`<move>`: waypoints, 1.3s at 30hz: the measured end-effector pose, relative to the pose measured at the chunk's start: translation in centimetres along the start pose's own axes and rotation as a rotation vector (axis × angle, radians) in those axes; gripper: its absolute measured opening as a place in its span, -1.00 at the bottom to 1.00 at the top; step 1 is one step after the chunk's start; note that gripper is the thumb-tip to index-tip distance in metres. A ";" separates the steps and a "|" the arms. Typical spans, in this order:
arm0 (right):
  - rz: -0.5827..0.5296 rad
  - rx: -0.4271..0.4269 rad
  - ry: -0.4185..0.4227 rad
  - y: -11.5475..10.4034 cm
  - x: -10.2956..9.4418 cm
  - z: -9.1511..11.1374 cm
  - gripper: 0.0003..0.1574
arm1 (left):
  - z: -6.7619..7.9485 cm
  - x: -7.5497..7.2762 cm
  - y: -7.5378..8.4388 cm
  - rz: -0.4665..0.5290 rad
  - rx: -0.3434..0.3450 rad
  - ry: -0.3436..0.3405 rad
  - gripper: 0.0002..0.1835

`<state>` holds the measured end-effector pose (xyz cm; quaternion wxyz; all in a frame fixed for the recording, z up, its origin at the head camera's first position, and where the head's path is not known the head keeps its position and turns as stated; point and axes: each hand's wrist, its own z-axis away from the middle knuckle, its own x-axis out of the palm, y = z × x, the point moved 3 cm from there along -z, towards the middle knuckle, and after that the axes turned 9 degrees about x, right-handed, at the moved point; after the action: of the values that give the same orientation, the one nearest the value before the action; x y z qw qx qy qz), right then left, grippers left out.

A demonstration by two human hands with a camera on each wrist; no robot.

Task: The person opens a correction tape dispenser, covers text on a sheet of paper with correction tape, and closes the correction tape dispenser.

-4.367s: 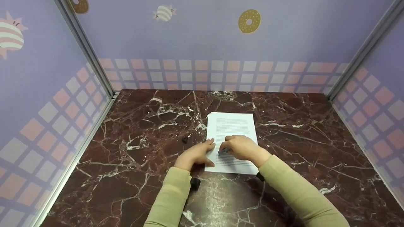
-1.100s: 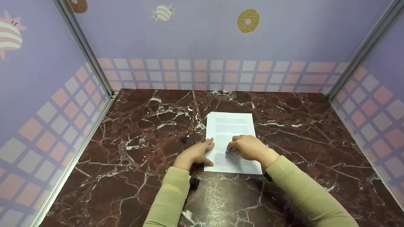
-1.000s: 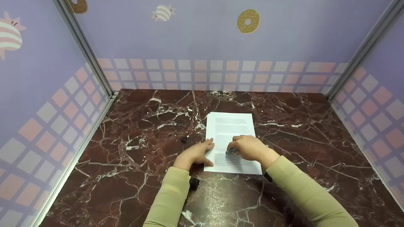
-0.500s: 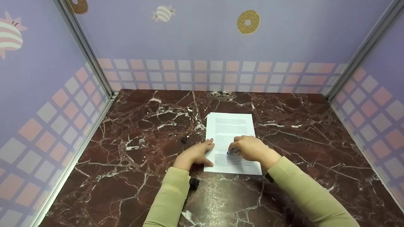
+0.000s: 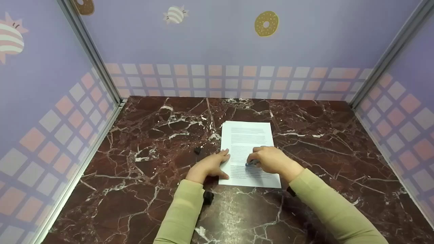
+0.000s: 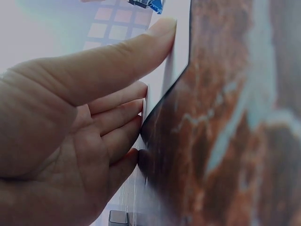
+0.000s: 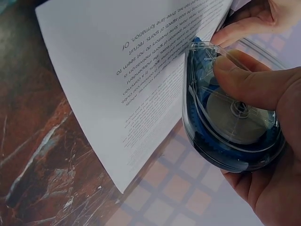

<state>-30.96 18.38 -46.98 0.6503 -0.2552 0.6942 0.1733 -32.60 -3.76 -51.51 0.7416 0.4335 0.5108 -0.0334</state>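
Observation:
A printed sheet of paper [image 5: 249, 135] lies on the dark red marbled table. My right hand [image 5: 271, 160] grips a correction tape dispenser [image 7: 230, 113] with a clear case, blue inner parts and a white reel. Its tip meets the lower half of the printed text, and the thumb presses on the case side in the right wrist view. My left hand [image 5: 211, 166] rests at the sheet's left edge with straight fingers, thumb and fingertips on the paper. In the left wrist view, the thumb [image 6: 122, 56] lies over the paper's corner.
A small black object [image 5: 197, 150] lies left of the sheet. Black wrist mounts [image 5: 208, 197] show under the sleeves. Purple patterned walls [image 5: 217, 44] enclose the marbled table [image 5: 152, 203] at the back and both sides.
Over the last few seconds my right hand has slid rightward across the text with the correction tape dispenser. My left hand and the sheet have stayed nearly still.

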 end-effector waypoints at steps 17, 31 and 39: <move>-0.001 0.010 0.002 0.3 -0.1 0.3 -0.65 | 0.0 -0.1 0.1 0.008 0.009 0.002 -0.02; 0.026 0.018 0.018 0.6 -0.1 0.7 -0.68 | -0.1 0.1 -0.1 -0.001 0.006 -0.011 -0.02; 0.026 0.003 0.030 0.9 -0.1 0.8 -0.67 | -0.1 0.0 0.0 -0.013 0.016 -0.004 -0.02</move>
<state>-30.83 19.59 -47.07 0.6378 -0.2479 0.7075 0.1767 -32.68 -3.67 -51.54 0.7388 0.4361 0.5120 -0.0432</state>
